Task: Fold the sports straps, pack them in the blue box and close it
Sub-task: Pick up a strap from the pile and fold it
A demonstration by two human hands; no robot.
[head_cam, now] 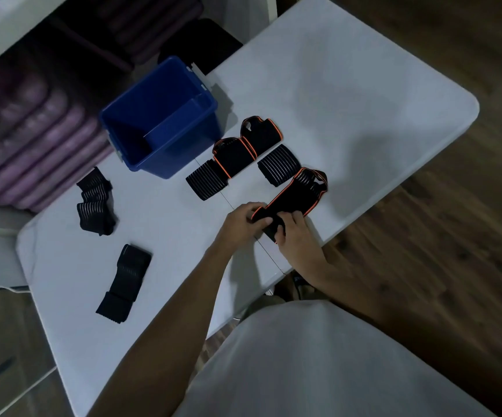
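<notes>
Folding is done at the near end of the orange-trimmed strap (294, 191), pinched by both hands (269, 228); edges should be kept aligned.

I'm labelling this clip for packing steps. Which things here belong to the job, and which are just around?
Job: orange-trimmed strap held by left hand and right hand; other straps; blue box.
Around: purple mats; white table.

Dim, soft shadows, wide-angle bending, blurred edges
</notes>
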